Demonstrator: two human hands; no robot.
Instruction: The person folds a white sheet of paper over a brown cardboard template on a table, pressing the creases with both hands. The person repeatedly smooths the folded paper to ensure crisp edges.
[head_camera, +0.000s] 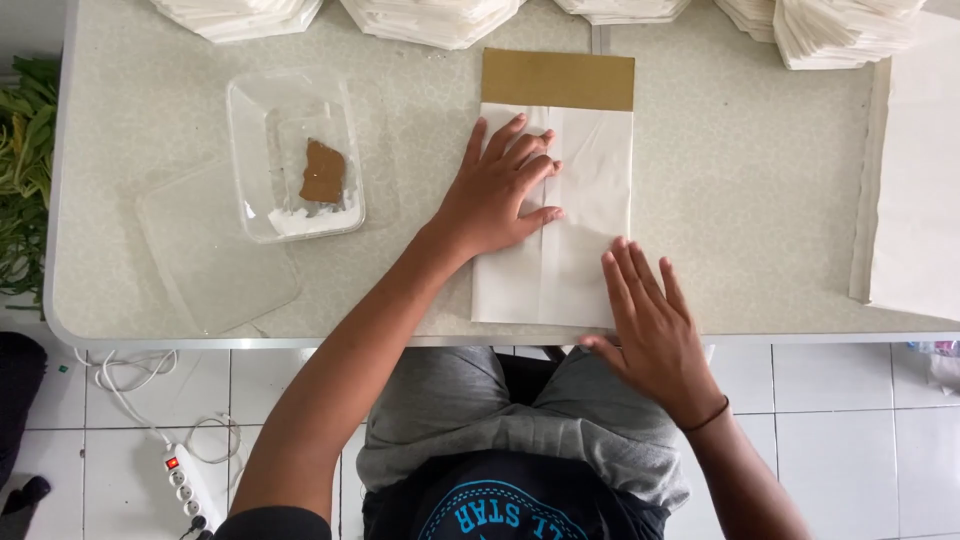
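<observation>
While the speckled grey tabletop (740, 190) is filling most of the view, a white folded paper sheet (590, 200) is lying flat at its near edge, directly in front of the person, with a brown cardboard strip (557, 79) showing at its far end. Stacks of white folded paper (430, 18) are sitting along the far edge, and a large white sheet (915, 190) is lying at the right side. A clear plastic container (295, 155) is resting left of the folded sheet, well apart from it, holding a brown piece (323, 172) and some white residue; its clear lid (215, 250) is lying just beside it. The left hand (495, 190) is pressing flat on the left half of the sheet, fingers spread and gripping nothing. The right hand (650, 320) is lying open at the sheet's near right corner, fingers extended, touching the paper's edge and holding nothing
</observation>
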